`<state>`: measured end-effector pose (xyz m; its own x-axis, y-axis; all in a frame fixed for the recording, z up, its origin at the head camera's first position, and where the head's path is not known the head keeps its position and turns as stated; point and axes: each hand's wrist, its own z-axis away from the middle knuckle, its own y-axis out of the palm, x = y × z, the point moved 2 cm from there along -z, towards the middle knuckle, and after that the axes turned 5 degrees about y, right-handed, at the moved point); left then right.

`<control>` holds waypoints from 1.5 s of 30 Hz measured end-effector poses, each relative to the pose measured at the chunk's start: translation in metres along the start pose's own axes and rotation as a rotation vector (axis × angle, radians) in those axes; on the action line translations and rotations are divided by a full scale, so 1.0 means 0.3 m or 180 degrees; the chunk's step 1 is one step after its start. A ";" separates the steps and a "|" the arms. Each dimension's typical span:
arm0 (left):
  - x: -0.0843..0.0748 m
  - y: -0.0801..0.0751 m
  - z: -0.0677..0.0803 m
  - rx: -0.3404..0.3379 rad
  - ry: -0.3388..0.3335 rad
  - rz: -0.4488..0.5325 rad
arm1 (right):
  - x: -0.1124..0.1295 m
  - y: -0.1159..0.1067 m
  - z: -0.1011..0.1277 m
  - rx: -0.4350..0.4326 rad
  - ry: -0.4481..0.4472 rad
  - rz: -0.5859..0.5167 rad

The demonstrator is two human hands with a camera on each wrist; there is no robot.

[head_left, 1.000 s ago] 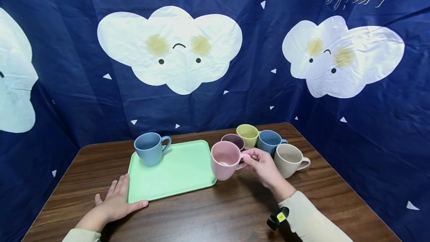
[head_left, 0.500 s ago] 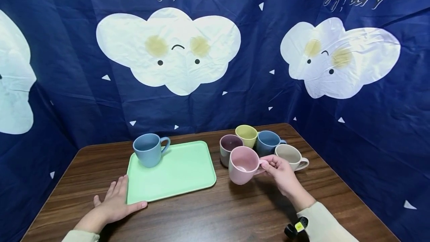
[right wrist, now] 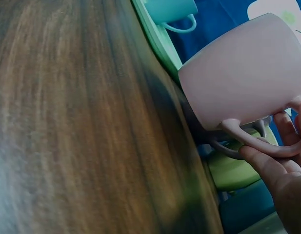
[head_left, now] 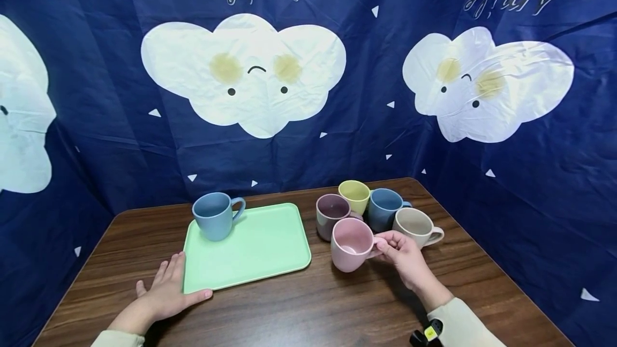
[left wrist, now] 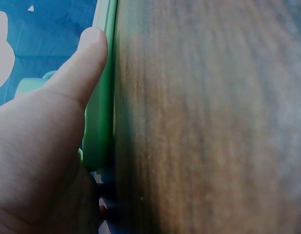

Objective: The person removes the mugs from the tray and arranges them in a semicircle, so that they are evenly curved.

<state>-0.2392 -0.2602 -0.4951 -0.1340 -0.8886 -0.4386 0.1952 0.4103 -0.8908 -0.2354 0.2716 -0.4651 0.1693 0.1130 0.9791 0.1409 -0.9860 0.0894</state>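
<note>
My right hand [head_left: 407,261] pinches the handle of a pink mug [head_left: 348,259] between thumb and fingers. The mug is upright, to the right of the green tray [head_left: 260,250] and just in front of a purple mug [head_left: 328,224]. In the right wrist view the pink mug [right wrist: 248,73] shows its side and handle; whether its base touches the table I cannot tell. My left hand [head_left: 161,293] lies at the tray's near left corner, fingers straight and spread, thumb along the front edge. A blue mug [head_left: 213,224] stands at the tray's far left.
Behind the pink mug, a yellow mug [head_left: 355,197], a second blue mug [head_left: 383,213] and a beige mug [head_left: 415,224] cluster with the purple one at the right. The wooden table [head_left: 289,315] meets a dark blue cloth [head_left: 270,159] printed with clouds.
My right hand has moved the pink mug rightward and nearer to me, away from the tray's right edge, then slightly lower. The left hand and tray have stayed put.
</note>
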 end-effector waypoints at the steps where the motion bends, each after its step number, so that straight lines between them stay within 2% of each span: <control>1: 0.000 0.001 -0.001 -0.0002 0.0005 0.0001 | -0.004 0.001 0.002 0.0017 0.0005 -0.0018; 10: 0.003 0.010 -0.004 0.0018 0.0009 0.0009 | -0.025 -0.012 0.023 0.0004 0.0021 0.0040; 31: -0.011 -0.007 0.002 -0.0050 0.0041 -0.0012 | 0.001 -0.187 0.141 -0.0124 -0.0306 0.0010; 45: -0.003 -0.002 0.001 -0.0037 0.0028 -0.0048 | -0.004 -0.237 0.159 -0.0172 -0.0331 -0.0067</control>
<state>-0.2390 -0.2597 -0.4942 -0.1453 -0.8930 -0.4260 0.1818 0.3991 -0.8987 -0.1992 0.3473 -0.4814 0.2674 0.1431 0.9529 0.0932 -0.9881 0.1222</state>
